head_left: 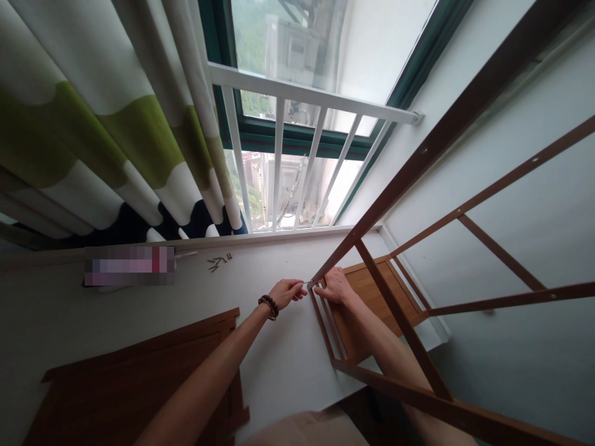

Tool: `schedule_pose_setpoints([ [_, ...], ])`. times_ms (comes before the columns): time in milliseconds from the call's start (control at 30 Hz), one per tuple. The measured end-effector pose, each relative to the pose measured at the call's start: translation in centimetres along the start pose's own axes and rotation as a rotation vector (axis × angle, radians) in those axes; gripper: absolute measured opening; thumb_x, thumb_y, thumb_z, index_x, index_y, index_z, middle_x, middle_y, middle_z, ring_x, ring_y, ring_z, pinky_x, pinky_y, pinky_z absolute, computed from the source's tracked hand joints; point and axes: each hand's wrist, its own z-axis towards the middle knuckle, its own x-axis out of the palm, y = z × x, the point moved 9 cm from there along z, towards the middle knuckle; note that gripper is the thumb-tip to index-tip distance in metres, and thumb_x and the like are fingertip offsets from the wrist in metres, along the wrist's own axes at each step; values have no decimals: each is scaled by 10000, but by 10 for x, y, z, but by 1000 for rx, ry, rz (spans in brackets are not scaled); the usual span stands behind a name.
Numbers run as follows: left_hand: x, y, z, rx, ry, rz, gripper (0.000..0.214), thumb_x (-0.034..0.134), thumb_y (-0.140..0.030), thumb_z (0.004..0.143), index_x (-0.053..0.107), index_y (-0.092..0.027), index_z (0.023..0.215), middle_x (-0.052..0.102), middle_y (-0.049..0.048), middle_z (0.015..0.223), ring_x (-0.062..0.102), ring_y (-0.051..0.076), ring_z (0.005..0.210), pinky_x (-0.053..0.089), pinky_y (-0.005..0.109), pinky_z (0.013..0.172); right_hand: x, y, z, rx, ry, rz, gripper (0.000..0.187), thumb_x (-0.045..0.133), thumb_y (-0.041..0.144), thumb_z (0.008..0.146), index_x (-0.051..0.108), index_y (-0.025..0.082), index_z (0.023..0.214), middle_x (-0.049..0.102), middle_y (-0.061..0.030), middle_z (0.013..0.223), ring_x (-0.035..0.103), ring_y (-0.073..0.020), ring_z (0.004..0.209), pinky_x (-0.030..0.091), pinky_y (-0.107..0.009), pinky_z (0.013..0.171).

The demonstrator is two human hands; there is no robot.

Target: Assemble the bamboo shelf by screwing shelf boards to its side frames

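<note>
A brown wooden rack frame stands tilted on the white surface, with a slatted end and a flat wooden panel at its base. My left hand, wearing a dark beaded bracelet, pinches a thin metal tool that looks like a hex key. Its tip meets the frame's corner, where the long upright joins. Around that same corner my right hand grips the wood from inside the frame, thumb toward the left hand. Some of its fingers are hidden behind the frame.
Several small bolts lie loose near the sill, beside a blurred-out pinkish package. Another brown wooden panel rests at lower left. Behind are a striped curtain and a white window railing; a wall borders the right.
</note>
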Motion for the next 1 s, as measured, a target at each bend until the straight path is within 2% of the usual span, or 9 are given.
schedule_pose_setpoints([
  [167,1,0,-2,-11,3,-58,330,553,-318,763,612,-96,999,695,82,787,606,127,646,502,273,627,-1,4,-2,-22,-65,15,233,516,385,700,533,168,784,551,-42,807,453,-199,830,267,-308,770],
  [367,0,12,-3,-60,-36,-277,428,653,-323,687,602,-79,1034,696,113,846,631,146,702,513,319,728,0,3,-3,-20,-88,2,226,515,380,701,529,167,776,551,-48,817,443,-204,839,258,-310,769],
  [467,-3,11,-1,18,-69,-150,438,681,-297,641,622,-100,1028,702,97,843,642,174,732,509,331,744,1,2,-3,-16,-87,8,234,526,388,697,535,170,781,549,-44,818,441,-202,844,258,-306,773],
  [567,-9,2,-1,152,-148,127,319,638,-297,671,658,-191,971,706,44,858,645,184,800,488,314,789,1,1,-3,0,-84,4,231,537,389,689,531,172,769,550,-42,808,442,-203,845,257,-307,781],
  [633,-12,1,-3,176,-194,293,254,608,-320,701,664,-231,932,708,19,843,647,177,798,484,290,780,2,0,-3,2,-84,4,231,537,389,689,529,172,768,552,-40,805,444,-201,845,258,-308,786],
  [733,-10,12,-3,87,-175,401,258,531,-410,753,662,-201,828,690,21,665,637,159,589,497,261,618,3,0,-2,-4,-85,9,242,536,398,690,530,173,776,554,-43,821,444,-202,851,259,-310,790],
  [833,-3,18,-2,8,-121,371,347,452,-451,791,639,-169,714,639,16,538,581,129,452,472,234,503,3,-1,-2,1,-88,14,258,542,406,686,534,172,794,555,-52,844,440,-210,865,260,-315,794],
  [1000,2,12,4,-141,-105,52,218,515,-302,782,612,-118,715,689,94,805,639,143,675,519,239,625,2,0,-2,-10,-91,23,261,542,398,692,539,165,811,551,-56,847,434,-215,876,261,-317,797],
])
